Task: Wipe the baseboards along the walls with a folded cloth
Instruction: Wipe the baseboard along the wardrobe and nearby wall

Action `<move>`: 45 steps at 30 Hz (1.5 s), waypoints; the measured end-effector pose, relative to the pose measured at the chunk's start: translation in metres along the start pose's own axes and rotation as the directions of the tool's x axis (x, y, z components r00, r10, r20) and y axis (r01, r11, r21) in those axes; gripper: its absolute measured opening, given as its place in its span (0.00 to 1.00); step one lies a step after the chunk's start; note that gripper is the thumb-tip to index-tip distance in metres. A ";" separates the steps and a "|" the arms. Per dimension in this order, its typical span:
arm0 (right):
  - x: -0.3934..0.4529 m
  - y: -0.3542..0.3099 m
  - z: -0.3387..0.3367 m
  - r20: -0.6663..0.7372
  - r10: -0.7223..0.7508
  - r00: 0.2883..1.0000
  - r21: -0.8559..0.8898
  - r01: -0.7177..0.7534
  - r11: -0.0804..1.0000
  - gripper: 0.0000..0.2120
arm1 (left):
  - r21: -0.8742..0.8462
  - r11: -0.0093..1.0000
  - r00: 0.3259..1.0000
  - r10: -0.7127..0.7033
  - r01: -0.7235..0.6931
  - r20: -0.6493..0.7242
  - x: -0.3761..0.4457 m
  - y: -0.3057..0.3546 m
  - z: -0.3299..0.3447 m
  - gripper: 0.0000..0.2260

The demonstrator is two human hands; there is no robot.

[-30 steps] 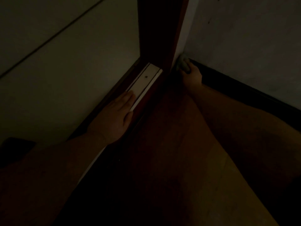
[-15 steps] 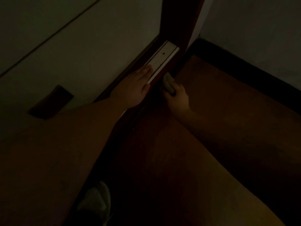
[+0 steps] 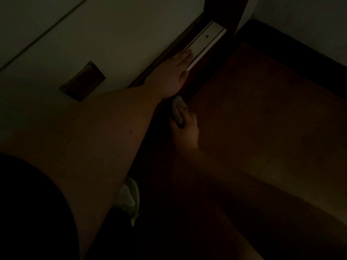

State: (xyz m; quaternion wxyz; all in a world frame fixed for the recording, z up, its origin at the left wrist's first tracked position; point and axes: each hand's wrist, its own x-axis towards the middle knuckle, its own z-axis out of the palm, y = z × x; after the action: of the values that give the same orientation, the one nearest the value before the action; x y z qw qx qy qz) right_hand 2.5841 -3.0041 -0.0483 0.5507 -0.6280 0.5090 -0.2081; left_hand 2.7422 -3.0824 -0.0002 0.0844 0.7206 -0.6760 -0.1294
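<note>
- Where light is scant, dim throughout; fine detail lost in shadow.
- Left hand [image 3: 173, 72]: laid flat, fingers straight and together, resting on a pale strip [image 3: 203, 43] at the foot of the dark door frame [image 3: 223, 11], beside the pale wall [image 3: 112, 34].
- Right hand [image 3: 185, 131]: fingers curled round a folded cloth [image 3: 178, 109], pinching it just below the left wrist.
- Cloth: light-coloured, held against the dark baseboard edge [image 3: 189, 91] where the wooden floor [image 3: 253, 109] meets the frame; exact contact cannot be told.
- Second dark baseboard [image 3: 291, 53]: along the far wall at the floor's upper right edge, well apart from both hands.
- Dark rectangular plate [image 3: 82, 81]: set in the wall, left of the left forearm.
- Pale shoe [image 3: 131, 197]: on the floor near its lower edge, partly hidden under the left arm.
</note>
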 end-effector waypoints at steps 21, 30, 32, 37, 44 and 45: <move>0.123 0.037 -0.140 -0.370 0.130 0.920 0.148 -0.080 0.986 0.24 | -0.033 0.997 0.993 0.070 -0.073 -0.091 0.001 -0.004 0.007 0.23; 0.230 -0.013 -0.163 -0.250 0.024 0.968 0.102 0.002 0.995 0.24 | -0.057 0.991 0.980 0.111 -0.121 -0.164 0.001 -0.009 0.012 0.23; 0.251 -0.024 -0.166 -0.225 -0.008 0.974 0.071 0.025 0.997 0.23 | -0.064 0.991 0.982 0.105 -0.116 -0.159 0.001 -0.009 0.013 0.23; 0.280 -0.021 -0.176 -0.192 -0.037 0.981 -0.018 0.034 0.999 0.23 | -0.062 0.992 0.981 0.100 -0.111 -0.165 -0.001 -0.009 0.013 0.25; 0.241 -0.009 -0.150 -0.175 0.046 0.983 0.120 -0.025 0.992 0.24 | -0.090 0.991 0.985 0.081 -0.095 -0.152 -0.002 -0.007 0.011 0.24; 0.226 -0.006 -0.140 -0.174 0.047 0.984 0.146 -0.021 0.989 0.23 | -0.088 0.992 0.985 0.082 -0.096 -0.151 -0.003 -0.006 0.011 0.23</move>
State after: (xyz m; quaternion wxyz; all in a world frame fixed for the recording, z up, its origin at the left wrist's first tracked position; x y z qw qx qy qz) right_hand 2.5610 -3.2683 -0.0681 0.5506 -0.5569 0.5503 -0.2896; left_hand 2.7449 -3.0789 -0.0120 0.1740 0.6925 -0.6924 -0.1038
